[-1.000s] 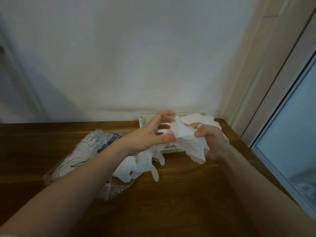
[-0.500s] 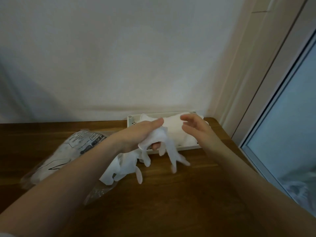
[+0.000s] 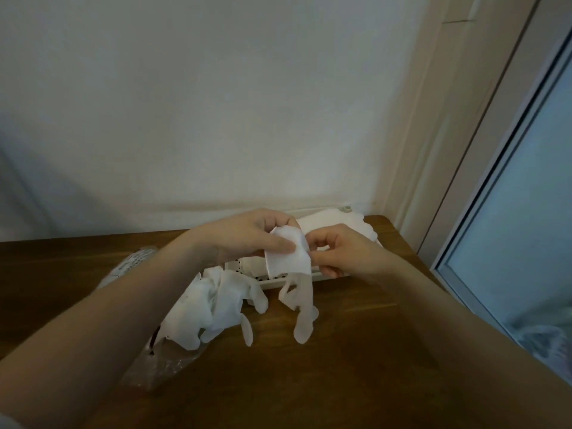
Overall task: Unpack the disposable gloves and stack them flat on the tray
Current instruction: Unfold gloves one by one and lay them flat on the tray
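Note:
A thin white disposable glove hangs by its cuff in front of me, its fingers dangling down to the wooden table. My left hand pinches the cuff's left side between thumb and fingers. My right hand pinches the cuff's right edge. Behind both hands lies the white perforated tray with flat gloves stacked in it. A loose heap of gloves spills from the clear plastic pack under my left forearm.
The wooden table ends at the wall behind the tray and at a window frame on the right. The pack's printed end shows left of my left wrist.
The glove was crumpled between both hands, then draped from my left hand alone. Now both hands hold its cuff and it hangs lengthwise. The view has shifted a little.

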Motion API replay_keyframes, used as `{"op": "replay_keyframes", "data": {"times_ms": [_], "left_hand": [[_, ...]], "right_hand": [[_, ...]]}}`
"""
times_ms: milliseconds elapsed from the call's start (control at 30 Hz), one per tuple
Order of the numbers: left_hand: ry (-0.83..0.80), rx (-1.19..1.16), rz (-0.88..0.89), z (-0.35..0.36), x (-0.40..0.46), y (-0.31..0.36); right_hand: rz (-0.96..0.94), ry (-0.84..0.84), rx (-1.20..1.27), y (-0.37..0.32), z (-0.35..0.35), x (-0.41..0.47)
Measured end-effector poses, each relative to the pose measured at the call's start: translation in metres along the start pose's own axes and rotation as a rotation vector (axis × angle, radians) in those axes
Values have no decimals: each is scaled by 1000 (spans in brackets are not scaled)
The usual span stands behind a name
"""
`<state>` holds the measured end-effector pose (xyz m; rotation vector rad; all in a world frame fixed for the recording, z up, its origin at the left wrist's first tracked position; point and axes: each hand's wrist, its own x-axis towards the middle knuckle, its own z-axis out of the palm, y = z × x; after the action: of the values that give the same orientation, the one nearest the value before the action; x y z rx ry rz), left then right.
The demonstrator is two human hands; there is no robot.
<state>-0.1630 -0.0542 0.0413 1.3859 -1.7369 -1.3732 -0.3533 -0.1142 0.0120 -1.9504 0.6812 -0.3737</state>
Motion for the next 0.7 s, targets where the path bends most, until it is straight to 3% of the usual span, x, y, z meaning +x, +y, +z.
{"op": "replay_keyframes", "data": {"times_ms": [167, 467, 567, 700], "left_hand": [[244, 1, 4, -15, 8, 9], [477, 66, -83, -31, 24, 8], [497, 24, -54, -32, 34, 13], [525, -85, -22, -35, 44, 20]], "right_hand": [[87, 89, 40, -3, -22, -3], [232, 316, 644, 12, -49, 8], [189, 316, 584, 12, -54, 15], [58, 145, 631, 7, -62, 17]]}}
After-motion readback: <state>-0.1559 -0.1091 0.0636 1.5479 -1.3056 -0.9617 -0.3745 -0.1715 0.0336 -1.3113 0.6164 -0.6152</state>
